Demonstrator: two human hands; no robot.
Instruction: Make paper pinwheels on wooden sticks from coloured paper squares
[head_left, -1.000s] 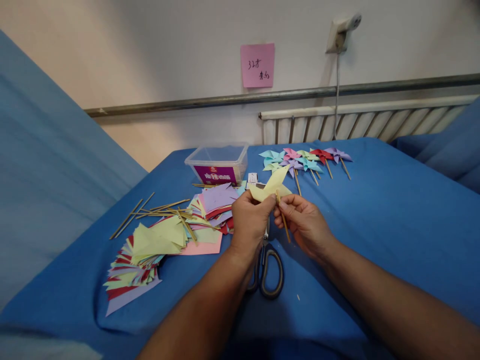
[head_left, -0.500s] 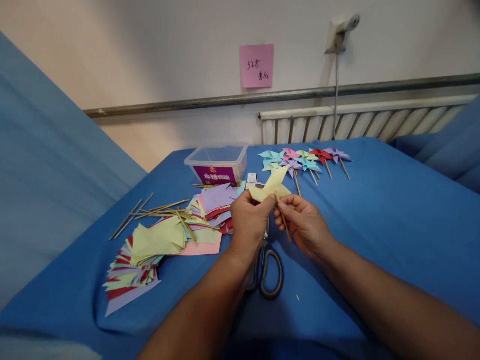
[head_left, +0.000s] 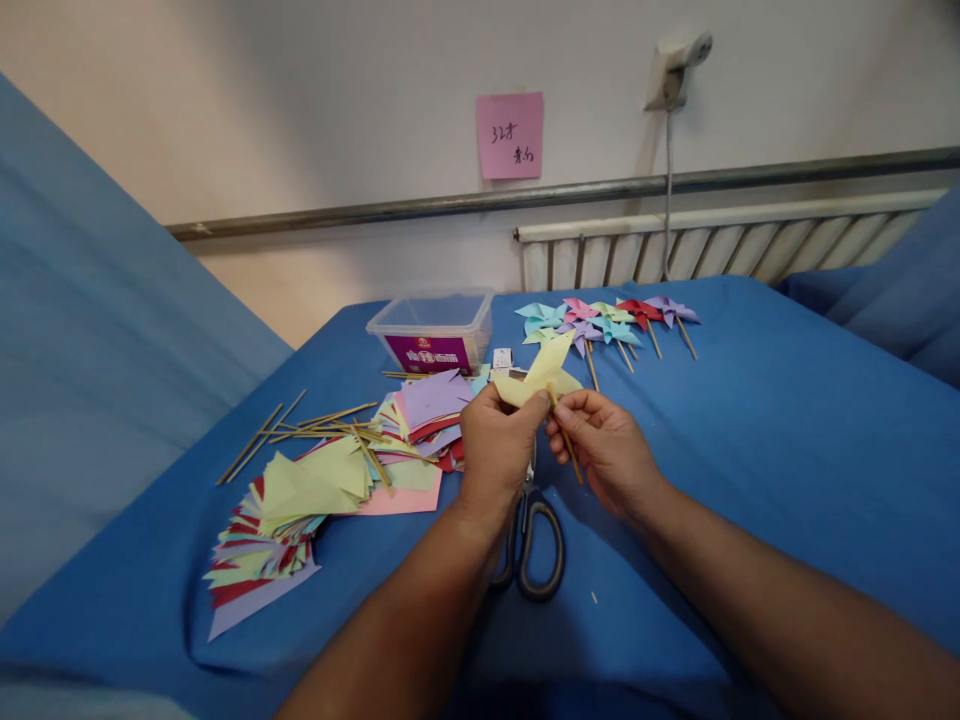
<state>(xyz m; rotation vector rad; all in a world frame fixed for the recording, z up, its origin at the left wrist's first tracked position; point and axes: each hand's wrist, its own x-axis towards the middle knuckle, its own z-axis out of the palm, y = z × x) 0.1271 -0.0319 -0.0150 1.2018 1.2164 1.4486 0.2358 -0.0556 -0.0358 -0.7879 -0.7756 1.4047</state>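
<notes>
My left hand is closed on a pale yellow paper pinwheel, its thumb pressed near the centre and its blades standing up above the fingers. Between the thumb and fingers of my right hand is a thin brown stick. The stick's upper end meets the pinwheel's middle; whether a pin joins them there is too small to tell. Black-handled scissors lie on the blue cloth under my left wrist, their blades mostly hidden by the hand.
Finished pinwheels on sticks lie at the back right. Cut coloured paper is piled on the left, with loose sticks beside it. Behind stand a clear plastic tub and a small white box. Blue cloth covers the table.
Both hands keep almost the same hold on the pinwheel and stick. The whole view has shifted very slightly.
</notes>
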